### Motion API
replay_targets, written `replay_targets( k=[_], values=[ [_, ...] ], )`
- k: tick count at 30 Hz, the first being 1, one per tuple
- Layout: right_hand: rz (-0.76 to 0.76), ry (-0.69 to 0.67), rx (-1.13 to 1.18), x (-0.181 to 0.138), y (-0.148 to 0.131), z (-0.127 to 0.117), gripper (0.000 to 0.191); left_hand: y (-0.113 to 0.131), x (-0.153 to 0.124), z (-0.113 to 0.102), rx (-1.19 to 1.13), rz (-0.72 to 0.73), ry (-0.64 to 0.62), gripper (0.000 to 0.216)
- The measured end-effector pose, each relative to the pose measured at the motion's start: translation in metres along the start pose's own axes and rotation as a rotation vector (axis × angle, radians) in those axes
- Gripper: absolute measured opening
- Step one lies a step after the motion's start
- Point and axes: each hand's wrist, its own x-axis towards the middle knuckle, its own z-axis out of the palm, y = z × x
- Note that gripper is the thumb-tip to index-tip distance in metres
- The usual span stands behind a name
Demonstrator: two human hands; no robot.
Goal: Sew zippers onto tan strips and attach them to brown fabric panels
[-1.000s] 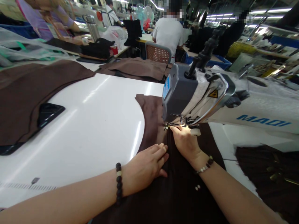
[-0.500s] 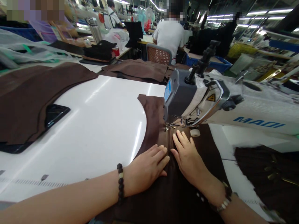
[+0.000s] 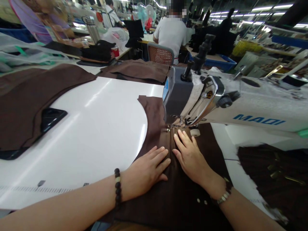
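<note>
My right hand (image 3: 192, 157), drawn back from the white sewing machine (image 3: 240, 106), is pressing dark brown fabric (image 3: 178, 199) beside my left hand (image 3: 144, 171), all fingers flat, close together.

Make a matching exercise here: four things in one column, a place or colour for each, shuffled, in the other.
1. left hand
2. right hand
3. sewing machine
4. chair

A. white body, blue lettering
B. background, person in white seated on it
C. flat on the brown fabric, left of the seam
D. right of the seam, nearest the machine

Pairs: 1-C, 2-D, 3-A, 4-B
</note>
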Motion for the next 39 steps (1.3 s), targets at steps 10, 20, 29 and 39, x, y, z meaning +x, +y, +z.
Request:
replay_targets(
  k=[10,20,29,39],
  values=[
    [-0.054,0.017,0.006,0.016,0.013,0.001,0.046,-0.012,0.009,0.003,0.007,-0.011,0.013,0.043],
    [-0.066,-0.034,0.037,0.043,0.028,0.000,0.035,-0.038,0.024,0.000,-0.003,0.007,-0.010,0.039],
    [-0.107,-0.068,0.055,0.057,0.036,0.000,0.032,-0.055,0.033,-0.002,-0.042,0.044,-0.057,0.036],
    [-0.144,-0.074,-0.055,0.059,0.033,-0.011,0.029,-0.035,0.033,-0.005,-0.014,-0.068,-0.069,0.040]
  ],
)
